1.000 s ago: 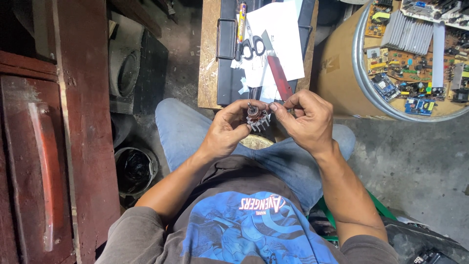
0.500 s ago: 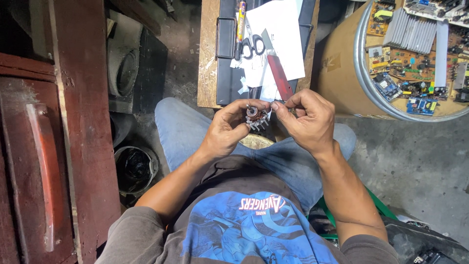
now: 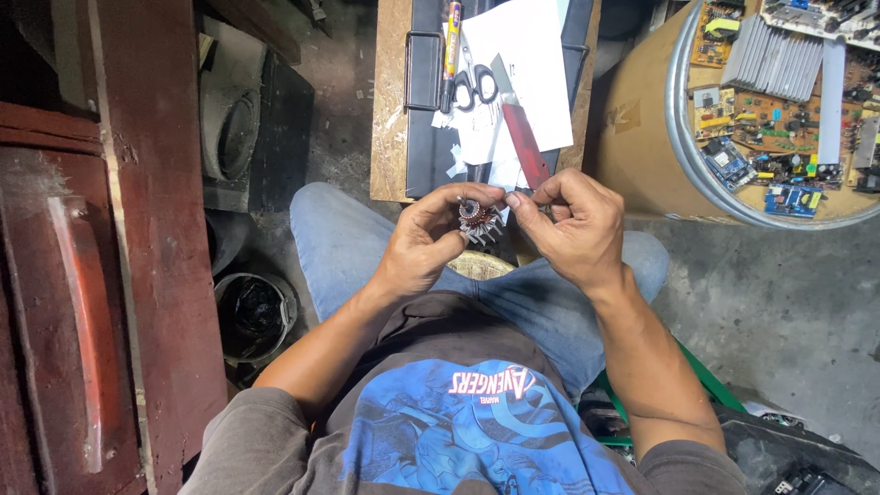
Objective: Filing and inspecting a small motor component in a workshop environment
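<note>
A small copper-wound motor armature (image 3: pixel 478 223) is held above the lap, near the tabletop (image 3: pixel 389 110), in the closed grip of the left hand (image 3: pixel 429 240); the right hand (image 3: pixel 573 225) is pinched shut at its top edge.

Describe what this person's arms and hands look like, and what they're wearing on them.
Both arms are bare from above the elbows down. The left hand and right hand are bare too: no gloves, and no rings, watch or wristband that I can see. Short grey-brown sleeves cover the upper arms; they belong to a T-shirt with a blue printed panel on the chest.
</note>
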